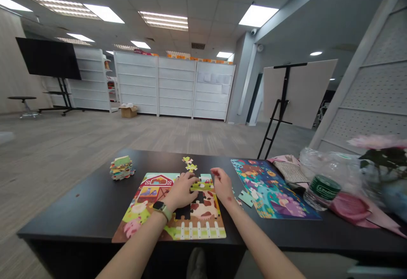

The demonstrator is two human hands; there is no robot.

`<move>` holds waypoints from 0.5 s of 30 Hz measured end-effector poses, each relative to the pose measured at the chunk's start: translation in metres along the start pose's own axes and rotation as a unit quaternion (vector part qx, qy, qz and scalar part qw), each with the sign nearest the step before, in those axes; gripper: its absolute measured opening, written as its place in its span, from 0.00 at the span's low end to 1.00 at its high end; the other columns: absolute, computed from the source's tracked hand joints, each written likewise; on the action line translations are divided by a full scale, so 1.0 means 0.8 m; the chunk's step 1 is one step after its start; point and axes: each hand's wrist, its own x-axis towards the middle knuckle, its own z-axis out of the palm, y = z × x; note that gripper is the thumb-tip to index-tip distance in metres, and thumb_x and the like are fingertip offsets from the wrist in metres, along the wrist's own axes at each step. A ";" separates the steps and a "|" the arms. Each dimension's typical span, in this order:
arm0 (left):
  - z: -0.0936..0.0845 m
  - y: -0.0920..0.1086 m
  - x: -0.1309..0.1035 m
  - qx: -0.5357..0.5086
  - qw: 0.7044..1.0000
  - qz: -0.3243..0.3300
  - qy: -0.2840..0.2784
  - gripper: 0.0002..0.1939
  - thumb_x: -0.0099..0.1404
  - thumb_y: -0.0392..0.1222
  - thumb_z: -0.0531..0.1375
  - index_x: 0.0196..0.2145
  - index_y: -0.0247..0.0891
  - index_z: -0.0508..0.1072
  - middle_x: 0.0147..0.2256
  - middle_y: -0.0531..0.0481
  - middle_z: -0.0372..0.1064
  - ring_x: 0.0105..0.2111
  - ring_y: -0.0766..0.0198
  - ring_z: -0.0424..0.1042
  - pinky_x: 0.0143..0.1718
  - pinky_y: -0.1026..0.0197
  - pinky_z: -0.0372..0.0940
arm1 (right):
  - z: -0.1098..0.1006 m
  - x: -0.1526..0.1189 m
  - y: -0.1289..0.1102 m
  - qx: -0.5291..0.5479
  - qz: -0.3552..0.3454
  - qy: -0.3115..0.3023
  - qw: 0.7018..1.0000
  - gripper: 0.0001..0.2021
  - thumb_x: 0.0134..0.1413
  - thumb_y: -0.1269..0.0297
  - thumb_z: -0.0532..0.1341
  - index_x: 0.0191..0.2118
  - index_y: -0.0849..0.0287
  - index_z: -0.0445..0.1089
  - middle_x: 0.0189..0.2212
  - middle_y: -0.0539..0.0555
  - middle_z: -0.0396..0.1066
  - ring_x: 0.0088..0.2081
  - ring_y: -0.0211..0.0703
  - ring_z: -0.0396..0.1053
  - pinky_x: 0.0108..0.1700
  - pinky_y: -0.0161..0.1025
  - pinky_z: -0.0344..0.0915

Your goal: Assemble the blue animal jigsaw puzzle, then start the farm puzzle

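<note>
A farm jigsaw puzzle [144, 211] with a barn, a cow and a white fence lies on the dark table, dark gaps showing around its middle. My left hand [182, 190], with a watch [162, 210] on the wrist, rests palm down on the upper middle of the puzzle. Its fingers are spread and point right; what lies under them is hidden. At the puzzle's right edge is my right hand [223, 185], its fingers loosely bent towards the left with nothing visible between them. Several loose yellow-green puzzle pieces [191, 167] lie just beyond the puzzle.
A stack of puzzle pieces [122, 168] stands at the left. To the right lie a pale green piece [246, 198] and a blue animal puzzle [270, 194]. A bottle with a green label [322, 190], plastic wrapping [318, 160] and flowers [378, 143] crowd the right end.
</note>
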 end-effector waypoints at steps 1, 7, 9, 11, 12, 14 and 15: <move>-0.004 -0.001 0.001 -0.005 1.000 -0.004 0.015 0.19 0.59 0.38 0.60 0.50 0.43 0.73 0.52 0.45 0.66 0.50 0.51 0.66 0.53 0.51 0.63 | -0.010 0.001 0.003 0.000 0.005 0.009 1.000 0.18 0.49 0.72 0.48 0.40 0.58 0.73 0.39 0.56 0.76 0.42 0.45 0.74 0.48 0.43 0.69; -0.039 -0.012 -0.005 -0.046 0.995 -0.010 0.093 0.21 0.64 0.32 0.51 0.54 0.39 0.66 0.53 0.43 0.64 0.54 0.55 0.65 0.57 0.51 0.61 | -0.132 -0.017 0.033 -0.048 0.049 0.008 0.998 0.19 0.47 0.73 0.49 0.41 0.59 0.75 0.37 0.57 0.78 0.41 0.48 0.75 0.48 0.48 0.69; -0.045 -0.018 -0.014 -0.061 0.993 -0.001 0.099 0.20 0.63 0.32 0.52 0.53 0.40 0.67 0.52 0.44 0.66 0.54 0.54 0.66 0.57 0.50 0.62 | -0.165 -0.032 0.036 -0.074 0.055 -0.026 0.995 0.17 0.44 0.73 0.53 0.37 0.57 0.77 0.36 0.56 0.79 0.41 0.51 0.75 0.49 0.51 0.68; -0.048 -0.023 -0.026 -0.067 0.994 0.004 0.090 0.20 0.63 0.32 0.51 0.52 0.41 0.67 0.52 0.45 0.66 0.53 0.54 0.66 0.56 0.49 0.62 | -0.181 -0.049 0.029 -0.099 0.049 -0.066 0.992 0.16 0.42 0.74 0.56 0.36 0.56 0.78 0.38 0.56 0.79 0.44 0.53 0.75 0.52 0.52 0.66; -0.049 -0.026 -0.032 -0.066 0.994 0.003 0.084 0.20 0.63 0.32 0.51 0.52 0.41 0.67 0.52 0.45 0.66 0.53 0.54 0.67 0.56 0.49 0.62 | -0.183 -0.058 0.023 -0.115 0.039 -0.091 0.988 0.16 0.42 0.74 0.57 0.37 0.55 0.78 0.41 0.56 0.79 0.47 0.53 0.74 0.54 0.52 0.65; -0.053 -0.030 -0.044 -0.062 0.995 -0.002 0.073 0.20 0.63 0.32 0.51 0.52 0.40 0.67 0.52 0.45 0.66 0.52 0.54 0.68 0.55 0.50 0.63 | -0.179 -0.076 0.006 -0.151 0.006 -0.145 0.978 0.16 0.46 0.73 0.59 0.40 0.54 0.78 0.46 0.57 0.77 0.51 0.53 0.72 0.57 0.53 0.63; -0.055 -0.031 -0.050 -0.060 0.996 -0.004 0.070 0.20 0.63 0.32 0.51 0.52 0.40 0.67 0.52 0.45 0.66 0.51 0.54 0.68 0.54 0.50 0.64 | -0.175 -0.087 -0.004 -0.169 -0.015 -0.169 0.971 0.14 0.50 0.71 0.59 0.41 0.53 0.78 0.48 0.57 0.76 0.53 0.53 0.70 0.58 0.53 0.62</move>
